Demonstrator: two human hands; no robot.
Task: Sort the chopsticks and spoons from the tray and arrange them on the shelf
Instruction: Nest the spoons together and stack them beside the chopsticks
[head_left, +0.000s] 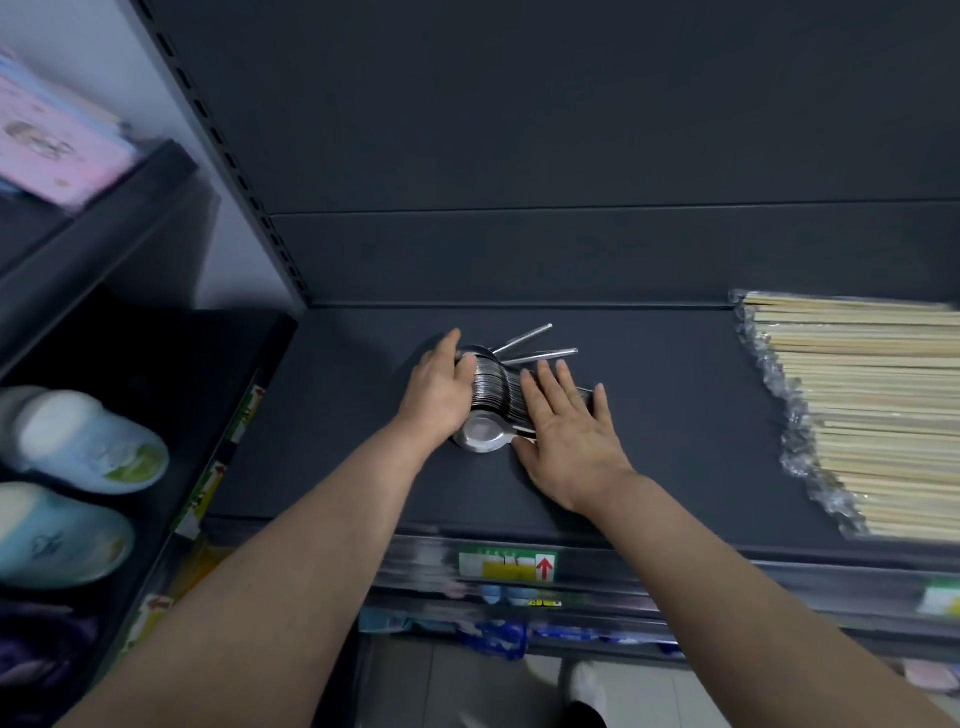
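Spoons (491, 395) silver, shiny; chopsticks (872, 415) pale beige; shelf (649, 467) dark grey; slippers (78, 441) lt blue/white; price tag (508, 566) green/yellow w/ red arrow.

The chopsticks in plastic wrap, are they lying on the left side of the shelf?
No, the wrapped chopsticks lie at the right end of the shelf, while the spoons sit mid-shelf between both hands.

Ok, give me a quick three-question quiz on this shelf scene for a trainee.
1. True or false: the chopsticks lie right of the spoons.
2. Which hand lies flat over the spoon handles? A left, B right.
3. Fill in: two handles stick out towards the shelf's ____.

Key: 1 true. 2 B, the right hand; the left hand cups the bowls. 3 back; the shelf is dark.
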